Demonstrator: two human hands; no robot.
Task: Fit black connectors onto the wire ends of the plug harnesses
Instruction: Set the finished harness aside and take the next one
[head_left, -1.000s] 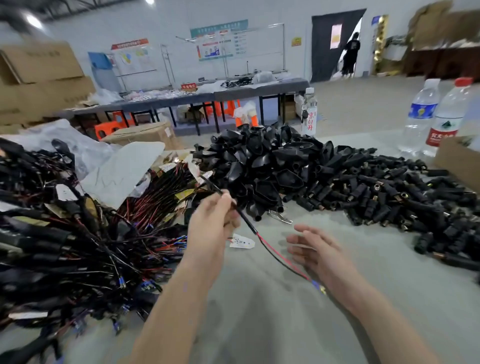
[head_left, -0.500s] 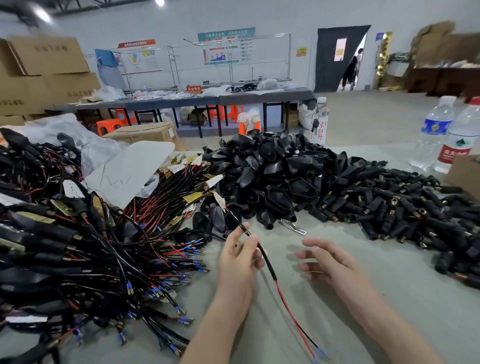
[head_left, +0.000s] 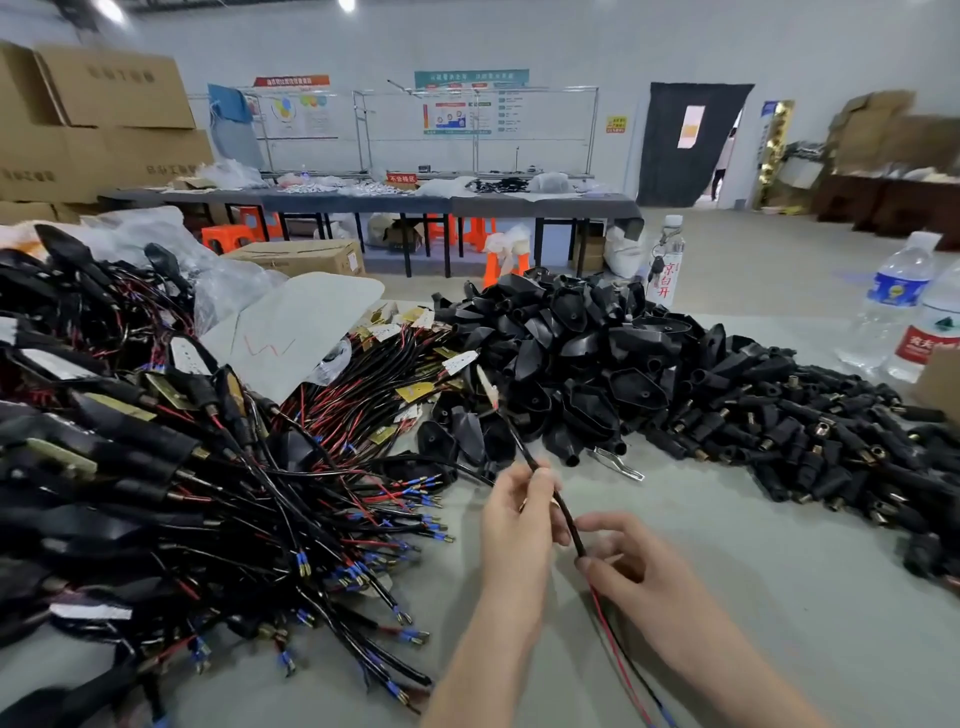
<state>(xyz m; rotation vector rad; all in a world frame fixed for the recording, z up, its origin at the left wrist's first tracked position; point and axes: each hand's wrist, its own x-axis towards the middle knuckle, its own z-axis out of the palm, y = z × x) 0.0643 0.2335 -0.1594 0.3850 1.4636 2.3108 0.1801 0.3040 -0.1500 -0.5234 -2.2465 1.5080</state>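
Thin black-sheathed harness cable (head_left: 570, 521), just in front of the black plastic connector heap (head_left: 576, 353): left hand (head_left: 519, 514) fingers pinch it, right hand (head_left: 641, 577) thumb and forefinger pinch it lower.

Water bottles (head_left: 896, 306), cartons (head_left: 114, 93), perhaps a tool (head_left: 621, 464).

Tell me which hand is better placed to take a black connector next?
Right, probably: the connector pile lies on the side of the right hand, while the left hand grips the harness and can hold it alone.
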